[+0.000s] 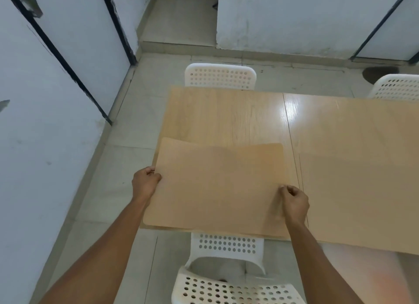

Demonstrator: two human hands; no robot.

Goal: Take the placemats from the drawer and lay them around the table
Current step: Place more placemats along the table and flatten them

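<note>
Between both hands [221, 190] — placemats [215, 185]

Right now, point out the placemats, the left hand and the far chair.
placemats [215, 185], head view, middle of the top mat's face.
left hand [145, 181], head view, back of the hand at the mats' left edge.
far chair [220, 76], head view, its perforated backrest.

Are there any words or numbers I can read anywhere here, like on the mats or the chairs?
None: no words, numbers, labels or signs show anywhere.
The placemats, held by the left hand and right hand, are plain.
The table, white chairs and walls bear no writing.
</note>
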